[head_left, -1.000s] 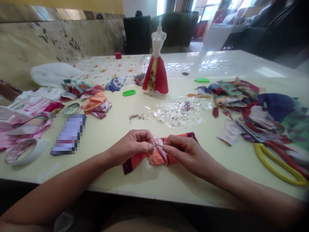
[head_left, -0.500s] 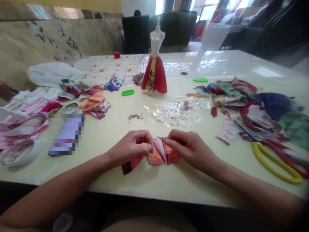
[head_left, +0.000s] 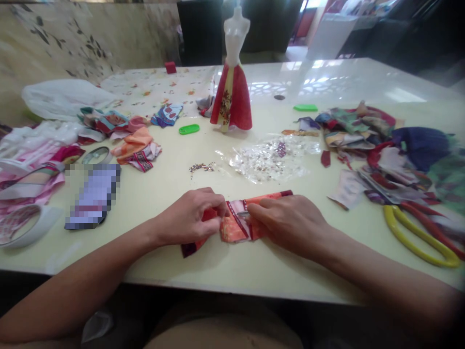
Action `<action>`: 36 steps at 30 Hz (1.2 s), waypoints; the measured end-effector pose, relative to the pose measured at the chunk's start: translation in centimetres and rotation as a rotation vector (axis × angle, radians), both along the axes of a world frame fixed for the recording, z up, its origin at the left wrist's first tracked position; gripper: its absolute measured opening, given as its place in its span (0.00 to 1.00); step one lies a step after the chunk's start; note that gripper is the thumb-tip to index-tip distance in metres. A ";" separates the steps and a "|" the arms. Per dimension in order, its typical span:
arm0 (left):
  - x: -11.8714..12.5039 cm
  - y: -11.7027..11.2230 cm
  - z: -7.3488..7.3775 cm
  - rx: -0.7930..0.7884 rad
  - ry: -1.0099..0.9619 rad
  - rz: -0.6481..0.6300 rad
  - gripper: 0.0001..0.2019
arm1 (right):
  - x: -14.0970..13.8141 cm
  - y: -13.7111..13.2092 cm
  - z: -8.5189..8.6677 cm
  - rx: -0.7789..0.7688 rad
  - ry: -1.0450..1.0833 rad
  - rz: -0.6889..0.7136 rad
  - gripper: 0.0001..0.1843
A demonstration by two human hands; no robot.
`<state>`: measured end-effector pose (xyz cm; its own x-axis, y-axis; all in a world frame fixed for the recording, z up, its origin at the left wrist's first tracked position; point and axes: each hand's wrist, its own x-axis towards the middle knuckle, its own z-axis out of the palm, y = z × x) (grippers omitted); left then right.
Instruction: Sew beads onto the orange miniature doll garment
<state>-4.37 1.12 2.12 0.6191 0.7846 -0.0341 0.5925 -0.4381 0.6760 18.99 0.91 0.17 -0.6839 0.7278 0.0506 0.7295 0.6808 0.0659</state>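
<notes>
Orange cloth point(head_left: 232, 230) with maroon ends lies on the desk point(head_left: 218, 271), lower centre of the frame. A second ago a slim metal tool point(head_left: 243, 214) bridged the hands; now the right hand point(head_left: 294, 220), gripping it, sits lower and flatter, its tip over the cloth's pale strip. Work seems focused there. The left hand point(head_left: 192, 213) curls beside it; whether it pinches anything, I cannot tell.

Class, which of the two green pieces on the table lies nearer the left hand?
The rounded green piece, left of the red-skirted mannequin. The other green piece lies right of the mannequin, farther from the left hand.
</notes>
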 end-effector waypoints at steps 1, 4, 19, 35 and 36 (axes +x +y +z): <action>0.0 0.0 -0.1 0.001 0.007 -0.006 0.06 | 0.0 0.0 0.0 -0.001 -0.003 0.000 0.06; 0.0 0.1 -0.2 0.013 0.022 -0.023 0.07 | 0.0 -0.1 -0.1 0.011 -0.005 0.016 0.06; 0.1 0.2 -0.3 0.030 0.074 -0.062 0.05 | -0.1 -0.2 -0.6 0.096 -0.031 0.067 0.06; 0.3 0.1 -0.1 0.121 0.182 -0.127 0.07 | 0.3 -0.4 0.2 0.077 -0.071 0.055 0.09; 0.3 0.1 -0.1 0.119 0.183 -0.128 0.07 | 0.3 -0.4 0.3 0.075 -0.072 0.049 0.09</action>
<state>-4.11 1.22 2.04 0.7055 0.7056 -0.0667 0.6351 -0.5876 0.5014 19.32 0.54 0.49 -0.7225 0.6894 0.0527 0.6869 0.7069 0.1690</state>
